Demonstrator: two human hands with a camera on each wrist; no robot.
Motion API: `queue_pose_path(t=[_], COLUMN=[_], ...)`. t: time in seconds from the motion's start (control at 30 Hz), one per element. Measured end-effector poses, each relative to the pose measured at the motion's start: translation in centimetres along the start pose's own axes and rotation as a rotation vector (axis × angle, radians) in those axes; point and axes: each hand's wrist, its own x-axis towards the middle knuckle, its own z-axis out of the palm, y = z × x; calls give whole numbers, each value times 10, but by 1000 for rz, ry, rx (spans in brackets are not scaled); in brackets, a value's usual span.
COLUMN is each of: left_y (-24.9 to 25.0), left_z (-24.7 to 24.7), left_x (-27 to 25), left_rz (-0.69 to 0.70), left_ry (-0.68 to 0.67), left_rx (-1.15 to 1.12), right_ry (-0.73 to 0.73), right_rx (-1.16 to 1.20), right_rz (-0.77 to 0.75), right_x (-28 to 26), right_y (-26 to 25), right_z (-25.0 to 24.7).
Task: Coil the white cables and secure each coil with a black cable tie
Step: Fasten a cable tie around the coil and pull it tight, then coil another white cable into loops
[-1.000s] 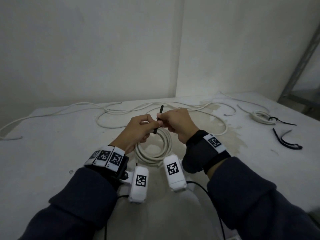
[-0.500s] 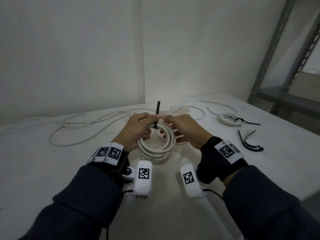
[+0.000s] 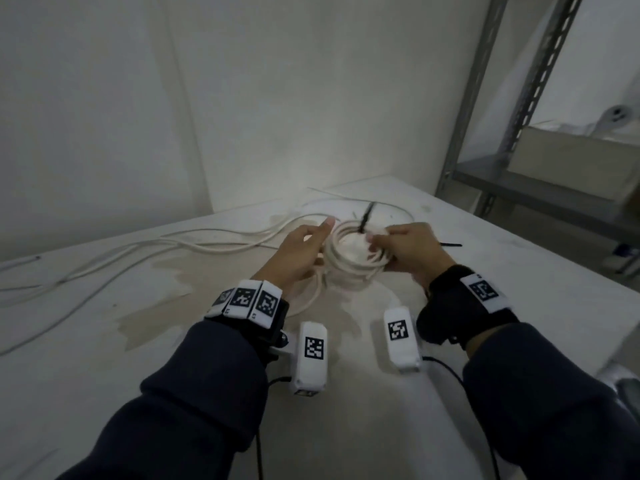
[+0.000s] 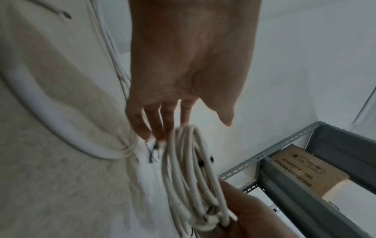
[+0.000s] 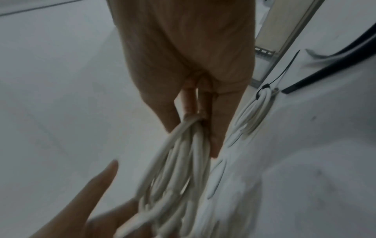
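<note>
From the head view, the white coil (image 3: 349,258) is now held flatter and further right than a moment ago, with the metal shelf (image 3: 540,181) filling more of the right side; the left hand (image 3: 298,258), which earlier pinched beside the tie, now lies against the coil's left edge with its fingers straight and apart; the right hand (image 3: 405,251) grips the coil's right side, fingers curled round the strands; the black cable tie (image 3: 365,220) sticks up at a slant from the coil's far edge, just beside the right fingertips; loose white cable (image 3: 138,247) trails over the table (image 3: 104,341) left of the coil. From the left wrist, the coil (image 4: 191,173) hangs just beyond the left hand (image 4: 189,64), whose straight fingertips touch its top; the strands look pale, round and loosely bundled; the right hand (image 4: 244,214) holds its lower end. From the right wrist, the right hand (image 5: 189,72) clamps the coil (image 5: 179,169) between thumb and fingers; a second coil (image 5: 254,111), already tied in black, lies on the table right of it.
</note>
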Motion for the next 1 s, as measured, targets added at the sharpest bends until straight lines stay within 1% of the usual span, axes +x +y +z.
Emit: queue_pose_path(t=[0.07, 0.13, 0.2, 0.23, 0.3, 0.33, 0.37, 0.4, 0.43, 0.47, 0.5, 0.57, 0.6, 0.63, 0.67, 0.73, 0.77, 0.8, 0.83, 0.87, 0.93, 0.97, 1.0], left_y=[-6, -12, -16, -17, -19, -19, -20, -21, -22, -23, -24, -24, -24, -25, -25, -26, -26, -27, -26, -25, -26, -28, -28], left_z=[-4, -7, -7, -7, -7, -7, -7, -6, -7, -6, -6, -6, -5, -5, -6, -6, -7, -8, -9, -9, -12, -14, -15], left_x=[5, 9, 16, 20, 26, 29, 32, 34, 36, 38, 40, 41, 42, 43, 44, 44, 44, 43, 41, 37, 31, 28, 25], left_rz=[-11, -21, -22, -19, -23, -25, -24, -20, -15, -12, -9, -19, -27, -33, -48, -94, -119, -139, -145, -140, -117, -96, -68], left_ry=[-23, -67, -83, -74, -63, -55, -40, -24, -5, 13, 31, 59, 69, 75, 76, 87, 94, 104, 118, 134, 156, 154, 147], left_rx=[168, 280, 373, 436, 572, 631, 673, 692, 701, 710, 711, 692, 681, 671, 656, 589, 518, 435, 349, 270, 128, 68, -10], right_ry=[154, 279, 390, 394, 434, 503, 525, 516, 474, 473, 502, 499, 538, 550, 547, 473, 420, 410, 413, 460, 546, 560, 551], right_rx=[-1, -5, 82, 77, -27, -202, -383, -439, -446, -455, -464, -401, -259, -219, -217, -393, -495, -496, -407, -354, -375, -429, -510], right_rz=[59, 97, 104, 96, 96, 112, 136, 162, 150, 147, 136, 100, 119, 194, 220, 169, 186, 207, 217, 208, 219, 227, 203], right_x=[32, 59, 78, 78, 82, 79, 79, 86, 90, 94, 98, 100, 99, 95, 89, 86, 84, 82, 84, 81, 81, 80, 77], right_y=[10, 19, 20, 18, 13, 14, 16, 23, 29, 32, 35, 36, 35, 33, 31, 24, 24, 21, 22, 21, 18, 14, 10], right_z=[-21, -40, -49, -52, -59, -58, -61, -65, -68, -71, -73, -75, -75, -74, -71, -70, -70, -69, -71, -71, -66, -61, -55])
